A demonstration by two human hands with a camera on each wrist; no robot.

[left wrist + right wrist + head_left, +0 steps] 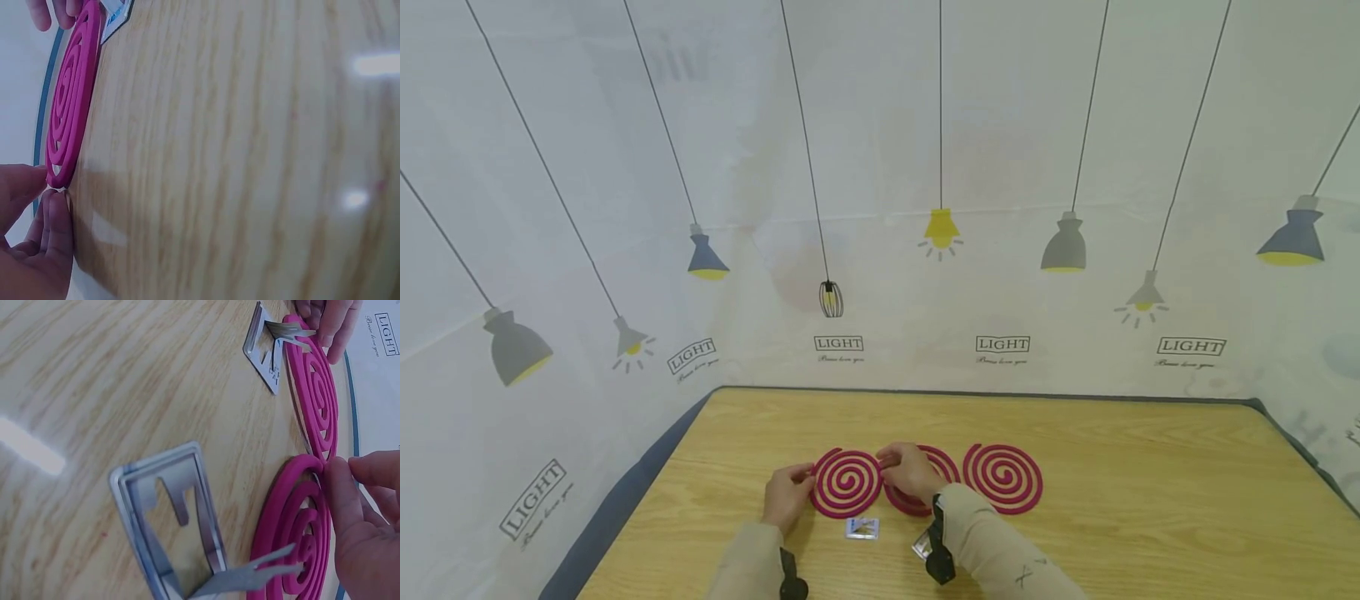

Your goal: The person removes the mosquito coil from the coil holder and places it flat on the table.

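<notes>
A pink spiral mosquito coil [847, 481] lies at the left of a row of three. My left hand [787, 497] pinches its left edge between thumb and fingers, seen also in the left wrist view. On the opposite edge, my right hand [912, 473] grips the same coil with thumb and forefinger, where it meets the middle coil [269, 512]. That hand partly covers the middle coil in the head view. Whether the held coil is slightly raised, I cannot tell.
To the right lies a third pink coil [1004, 475]. Two small metal coil stands with bent-up prongs are in front of the row: one stand [862, 528] below the left coil, another stand [200, 519] near my right wrist. A lamp-printed curtain [910, 367] borders the wooden table [1120, 483].
</notes>
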